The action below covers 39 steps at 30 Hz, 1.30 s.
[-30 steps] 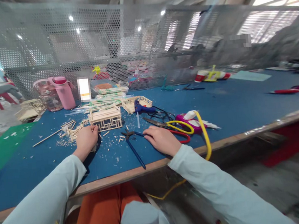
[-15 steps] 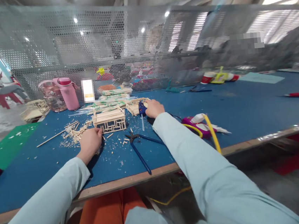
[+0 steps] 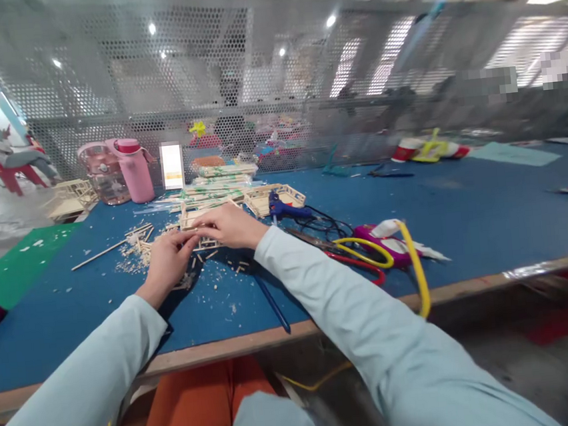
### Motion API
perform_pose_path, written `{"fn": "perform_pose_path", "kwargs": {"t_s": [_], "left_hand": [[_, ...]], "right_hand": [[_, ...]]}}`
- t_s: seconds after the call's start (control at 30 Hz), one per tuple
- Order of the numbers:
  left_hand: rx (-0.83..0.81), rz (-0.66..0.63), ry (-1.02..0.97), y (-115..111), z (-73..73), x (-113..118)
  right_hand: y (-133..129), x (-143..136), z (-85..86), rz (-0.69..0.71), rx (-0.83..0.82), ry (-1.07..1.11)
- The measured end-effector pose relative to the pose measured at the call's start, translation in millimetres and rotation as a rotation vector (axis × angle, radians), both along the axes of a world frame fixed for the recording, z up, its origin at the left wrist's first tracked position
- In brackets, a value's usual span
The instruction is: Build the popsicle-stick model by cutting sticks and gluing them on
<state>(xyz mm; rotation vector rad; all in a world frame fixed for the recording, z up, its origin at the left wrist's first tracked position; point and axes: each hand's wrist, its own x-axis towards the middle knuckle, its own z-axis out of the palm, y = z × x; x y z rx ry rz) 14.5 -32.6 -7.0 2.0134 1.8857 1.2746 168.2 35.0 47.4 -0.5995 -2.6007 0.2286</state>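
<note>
Beside each other at the front of a small wooden stick model [image 3: 190,215], my left hand [image 3: 168,259] and my right hand [image 3: 235,226] bring their fingertips together. Both are closed in a pinch. Whatever lies between the fingers is too small and hidden to make out. My right hand covers much of the model's top and front. A blue glue gun [image 3: 288,207] rests to the right, by a second stick frame [image 3: 259,202]. Under my right wrist, pliers [image 3: 272,301] show mainly one blue handle. Stick offcuts [image 3: 139,250] and crumbs lie left of my left hand.
Scissors with yellow and red handles [image 3: 375,252] lie right of my forearm, near a purple object [image 3: 392,246] and black cable. Behind stand a pink bottle [image 3: 137,173], a clear jug [image 3: 107,180] and bundled sticks [image 3: 221,182]. A perforated metal screen [image 3: 190,68] closes the table's back.
My right hand has let go of the glue gun and moved left to meet my left hand at the model. The glue gun now rests on the table. The view has shifted slightly.
</note>
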Motion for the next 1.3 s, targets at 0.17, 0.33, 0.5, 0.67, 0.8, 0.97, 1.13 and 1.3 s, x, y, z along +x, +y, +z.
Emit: {"fn": "perform_pose_path", "kwargs": {"t_s": [0.17, 0.33, 0.5, 0.67, 0.8, 0.97, 1.13, 1.3], "left_hand": [[0.065, -0.020, 0.036, 4.8, -0.3, -2.7], [-0.082, -0.083, -0.123, 5.5, 1.6, -6.8], [-0.174, 0.205, -0.312, 11.8, 12.8, -19.7], [-0.414, 0.116, -0.099, 33.5, 29.2, -31.4], [-0.452, 0.047, -0.069, 37.2, 21.3, -33.4], [-0.411, 0.021, -0.195, 24.5, 2.4, -25.3], [-0.342, 0.190, -0.035, 16.4, 8.0, -18.6], [-0.314, 0.218, 0.254, 7.3, 16.8, -9.6]], "right_hand": [[3.1, -12.2, -10.7, -0.039, -0.063, 0.108], [4.2, -9.2, -16.3, -0.061, -0.129, 0.180], [0.0, -10.7, -22.9, -0.206, -0.108, 0.199], [-2.8, -11.2, -32.0, -0.253, -0.086, 0.064], [-3.7, -11.8, -37.0, -0.262, -0.068, 0.002], [-4.9, -15.1, -38.5, -0.301, -0.041, -0.043], [-5.4, -18.3, -39.9, -0.338, -0.003, -0.093], [-5.9, -18.7, -39.4, -0.362, 0.013, -0.116]]}}
